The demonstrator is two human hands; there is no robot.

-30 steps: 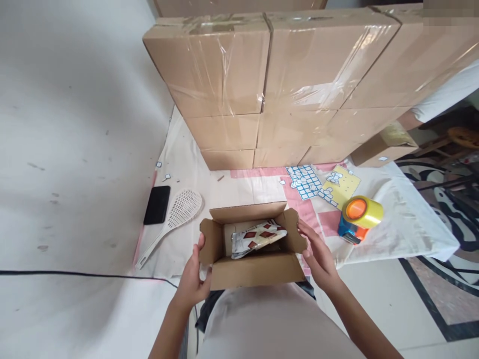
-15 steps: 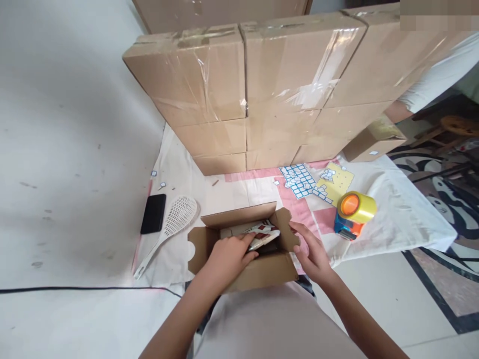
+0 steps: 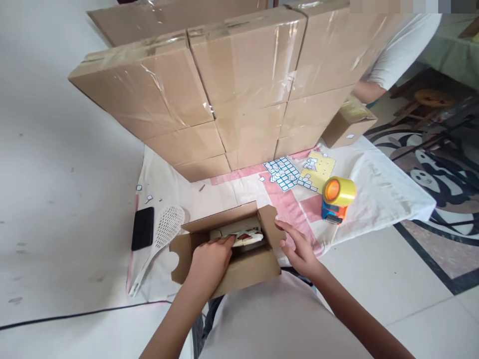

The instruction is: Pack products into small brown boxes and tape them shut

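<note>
In front of my body sits an open cardboard box with its flaps raised. A white packet with dark red marks lies inside it. My left hand reaches in over the left side, its fingers bent over the packet's left end; the thumb and some fingertips are hidden. By the right flap is my right hand, thumb and fingers apart. Its fingertips are at the flap's outer edge, and whether they press on it I cannot tell.
Taped cartons stand stacked behind. A black phone and a white mesh strainer lie left. A tape dispenser, sticker sheets and a small carton are right. Another person's arm shows beyond.
The view has shifted, so most table items appear further left. My left hand has gone deeper over the packet, which now lies flatter. The right hand stays by the right flap.
</note>
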